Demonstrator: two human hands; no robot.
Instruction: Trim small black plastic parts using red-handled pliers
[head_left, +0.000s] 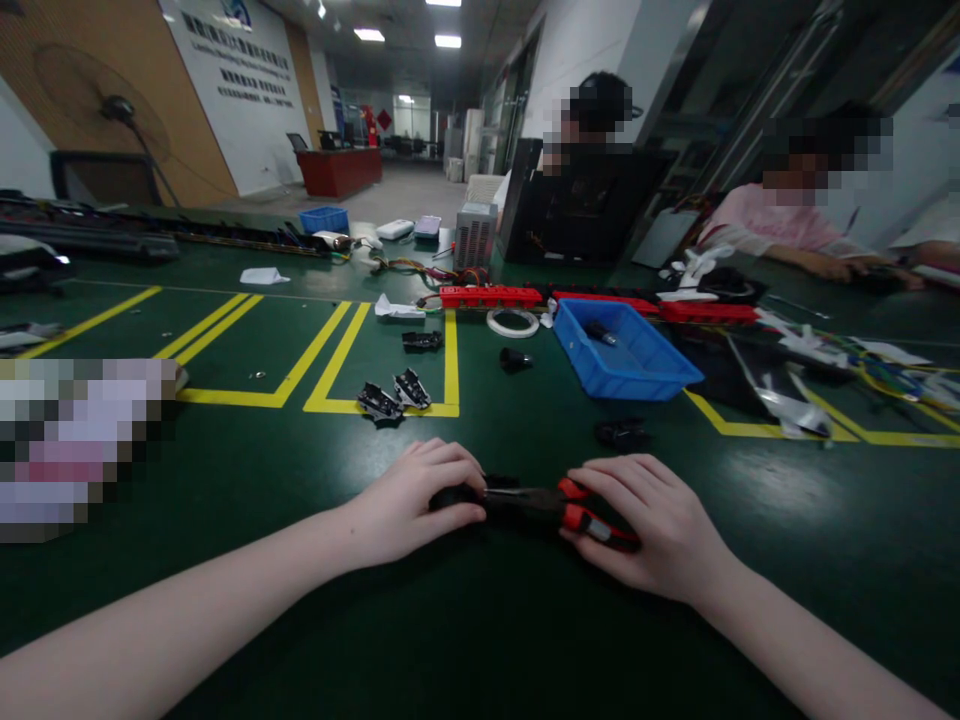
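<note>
My right hand is closed round the red and black handles of a pair of long-nose pliers. The jaws point left and meet a small black part, which my left hand grips between thumb and fingers. Much of that part is hidden by my fingers and its kind cannot be made out. Beyond my hands lie two black and silver pieces side by side, a black piece farther back, a black cone-shaped piece and another dark part.
A blue tray with a dark item inside stands right of centre. Behind it run red power strips, with a white ring in front. Cables and scraps lie at right. Two people sit across the green table.
</note>
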